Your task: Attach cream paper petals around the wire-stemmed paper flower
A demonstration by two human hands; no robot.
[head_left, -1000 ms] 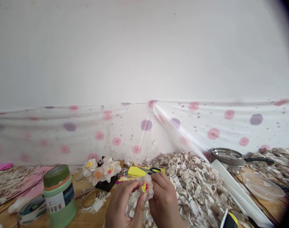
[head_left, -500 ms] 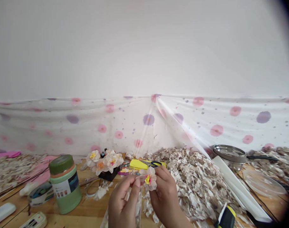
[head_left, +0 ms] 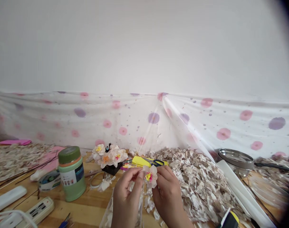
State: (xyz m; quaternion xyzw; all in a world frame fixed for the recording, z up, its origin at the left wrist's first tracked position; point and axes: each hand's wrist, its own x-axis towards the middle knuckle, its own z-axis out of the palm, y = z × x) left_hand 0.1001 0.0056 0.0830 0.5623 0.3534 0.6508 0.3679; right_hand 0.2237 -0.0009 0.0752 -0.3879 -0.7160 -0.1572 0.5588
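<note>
A small handmade flower [head_left: 151, 177] with pale, translucent petals and a yellow and pink centre is held up between both hands. My left hand [head_left: 127, 196] is closed, thumb and forefinger pinching at the flower's left edge, where a petal meets the fingertips. My right hand [head_left: 169, 193] is closed round the flower's underside from the right; its fingertips and whatever stem they grip are hidden. Beneath the hands is a clear plastic tray [head_left: 106, 215] with pale petals. Finished-looking flowers [head_left: 111, 155] stand in a dark block [head_left: 112, 169] behind, to the left.
A green jar [head_left: 72, 174] stands at left, near a tape roll [head_left: 49, 180] and a power strip [head_left: 41, 210]. Scissors [head_left: 156, 162] lie on a yellow packet [head_left: 139, 161]. A big heap of dried petals [head_left: 196, 180] covers the right, beside a metal bowl [head_left: 236, 161].
The view has shifted, so the table things appear further right and slightly higher. Both hands keep hold of the flower, which looks slightly turned, with the left fingertips closer against it.
</note>
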